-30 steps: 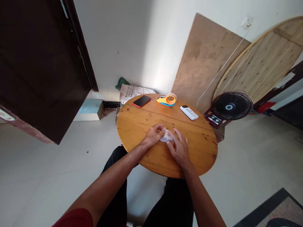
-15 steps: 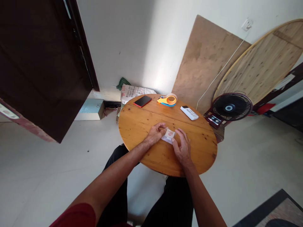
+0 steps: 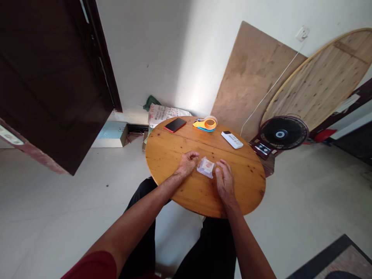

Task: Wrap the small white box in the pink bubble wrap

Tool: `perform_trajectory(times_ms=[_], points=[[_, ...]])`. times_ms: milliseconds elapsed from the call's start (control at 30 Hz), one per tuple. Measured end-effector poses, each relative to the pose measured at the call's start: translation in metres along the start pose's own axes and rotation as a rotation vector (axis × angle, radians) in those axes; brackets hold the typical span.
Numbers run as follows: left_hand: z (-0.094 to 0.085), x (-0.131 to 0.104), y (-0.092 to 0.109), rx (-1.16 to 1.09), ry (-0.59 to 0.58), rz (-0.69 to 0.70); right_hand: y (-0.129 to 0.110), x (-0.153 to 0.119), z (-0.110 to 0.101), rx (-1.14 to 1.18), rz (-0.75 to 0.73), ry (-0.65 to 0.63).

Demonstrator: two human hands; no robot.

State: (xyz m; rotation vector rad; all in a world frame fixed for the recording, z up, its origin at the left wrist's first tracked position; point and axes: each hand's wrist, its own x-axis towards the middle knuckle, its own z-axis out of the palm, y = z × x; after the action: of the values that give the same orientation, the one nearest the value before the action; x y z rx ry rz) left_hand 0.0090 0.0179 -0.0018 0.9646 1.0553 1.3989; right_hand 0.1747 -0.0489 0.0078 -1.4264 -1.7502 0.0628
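A small square packet [image 3: 208,166] in crinkled clear plastic lies on the round wooden table [image 3: 171,145]. Its pale top carries a reddish mark; what is inside I cannot make out. To the left of it is my left hand [image 3: 188,163], fingers loosely bent and holding nothing, a small gap away from the plastic. My right hand [image 3: 225,181] rests at the packet's right edge, thumb and fingers apart. The thumb is very close to the wrapping; whether it touches I cannot tell.
Toward the table's far side are a red-edged phone [image 3: 175,124], a yellow and blue tape dispenser [image 3: 205,124] and a white handheld device [image 3: 232,139]. A black round fan [image 3: 283,132] stands beyond the right edge. Boards [image 3: 255,69] lean on the wall; a dark door [image 3: 55,77] is at left.
My left hand has let go of the packet and drawn back to the left. My right fingers have eased off slightly to the right. More of the plastic wrapping shows.
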Motion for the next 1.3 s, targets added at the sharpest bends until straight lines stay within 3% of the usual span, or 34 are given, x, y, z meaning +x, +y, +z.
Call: perform_trajectory(times_ms=[200,633,833,1033,1167,1300], points=[[0.001,-0.005,0.006,-0.032,-0.058,-0.043,-0.004,0.0,-0.001,0.02,-0.057,0.004],[-0.002,-0.004,-0.006,0.001,-0.215,0.026,-0.004,-0.001,-0.001,0.012,-0.102,-0.022],[-0.005,-0.01,0.003,0.027,-0.267,0.027,-0.006,0.0,-0.003,-0.043,-0.141,-0.09],[-0.003,-0.014,0.007,0.058,-0.262,0.051,-0.003,-0.001,-0.002,0.079,-0.058,-0.049],[-0.001,-0.013,0.001,0.183,-0.202,0.157,0.01,0.003,0.001,0.185,0.087,-0.011],[0.0,-0.013,-0.004,0.26,-0.229,0.23,0.021,0.017,0.001,0.167,0.173,-0.022]])
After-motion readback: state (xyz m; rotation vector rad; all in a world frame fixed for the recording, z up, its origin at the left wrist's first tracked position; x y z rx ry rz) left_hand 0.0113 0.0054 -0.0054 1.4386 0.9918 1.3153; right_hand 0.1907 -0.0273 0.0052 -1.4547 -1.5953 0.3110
